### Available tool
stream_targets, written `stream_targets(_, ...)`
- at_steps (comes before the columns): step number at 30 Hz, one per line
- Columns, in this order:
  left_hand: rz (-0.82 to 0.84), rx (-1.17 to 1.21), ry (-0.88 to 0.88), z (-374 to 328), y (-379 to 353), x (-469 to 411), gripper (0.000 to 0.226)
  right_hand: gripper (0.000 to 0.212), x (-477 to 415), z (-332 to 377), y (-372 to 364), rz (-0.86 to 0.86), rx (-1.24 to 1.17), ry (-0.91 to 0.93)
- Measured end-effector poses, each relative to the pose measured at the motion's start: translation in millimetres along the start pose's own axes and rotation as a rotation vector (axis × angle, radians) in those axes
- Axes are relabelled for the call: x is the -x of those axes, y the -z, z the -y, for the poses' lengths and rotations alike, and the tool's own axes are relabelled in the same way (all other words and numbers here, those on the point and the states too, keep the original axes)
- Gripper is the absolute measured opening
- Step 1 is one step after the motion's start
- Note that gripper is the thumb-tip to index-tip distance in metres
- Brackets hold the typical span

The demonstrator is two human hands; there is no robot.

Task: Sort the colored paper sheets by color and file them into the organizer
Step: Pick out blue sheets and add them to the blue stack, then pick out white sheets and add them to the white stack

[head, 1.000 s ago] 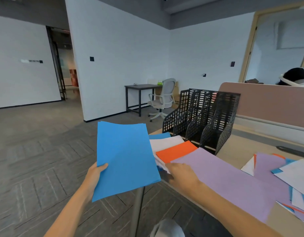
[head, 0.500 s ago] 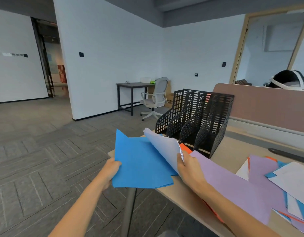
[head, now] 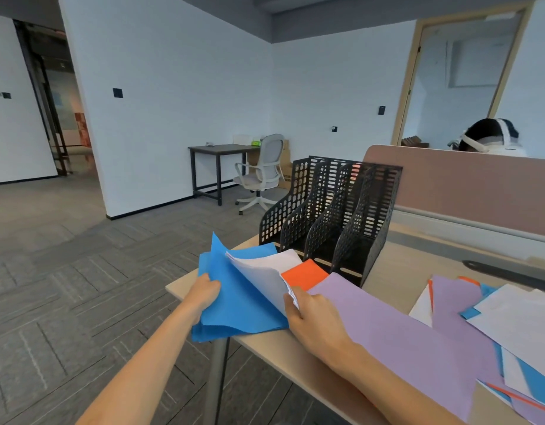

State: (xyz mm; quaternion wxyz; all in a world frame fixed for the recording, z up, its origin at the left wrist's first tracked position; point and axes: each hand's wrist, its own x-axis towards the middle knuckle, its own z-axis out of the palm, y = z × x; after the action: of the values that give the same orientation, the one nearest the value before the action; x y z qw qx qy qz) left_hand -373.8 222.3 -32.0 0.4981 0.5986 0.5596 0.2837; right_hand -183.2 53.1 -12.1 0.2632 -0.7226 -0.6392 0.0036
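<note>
- I am watching the left hand (head: 203, 294) gripping the near-left edge of the blue sheets (head: 243, 308), with its fingers curled round them. It is steadying a stack that is overhanging the corner of the bench (head: 397, 277).
- The right hand (head: 314, 317) is pinching the curled edge of the white sheets (head: 265, 271) and lifting them off the blue. I am reading this as opening a gap so that blue can join blue.
- The orange sheet (head: 305, 273) and the purple sheet (head: 403, 332) are lying just beside, fanned so each color is showing.
- The organizer (head: 335, 222) is standing upright just behind these piles. A trace of orange is showing through one inner slot's perforations, and I am unable to tell what the other slots are holding.
- A mixed pile (head: 516, 320) is lying unsorted on the bench's right side.
</note>
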Motion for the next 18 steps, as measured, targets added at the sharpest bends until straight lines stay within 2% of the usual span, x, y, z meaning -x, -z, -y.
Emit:
stream_targets(3, -0.051, -0.125, -0.049, -2, 7, -1, 0.029, 0.026, 2, 3, -2, 0.012, 0.003, 0.078)
stream_targets(5, -0.121, -0.308, -0.036, -4, 11, 13, 0.034, 0.023, 5, 5, -7, 0.094, -0.014, 0.143)
stream_targets(7, -0.25, -0.58, 0.019, -4, 16, 29, 0.046, 0.034, 11, 12, -9, 0.204, -0.044, 0.192)
stream_targets(9, -0.332, -0.713, -0.009, -4, 19, 40, 0.045, 0.051, 19, 19, -7, 0.244, -0.101, 0.224)
stream_targets(11, -0.307, -0.716, -0.104, -5, 17, 45, 0.043, 0.058, 25, 24, 3, 0.198, -0.184, 0.225)
stream_targets(14, -0.198, -0.562, -0.276, -21, -8, 53, 0.041, 0.046, 25, 12, 24, 0.06, -0.288, 0.127)
stream_targets(18, -0.081, -0.447, -0.454, -56, -84, 70, 0.03, 0.037, 31, -39, 55, -0.123, -0.279, -0.028)
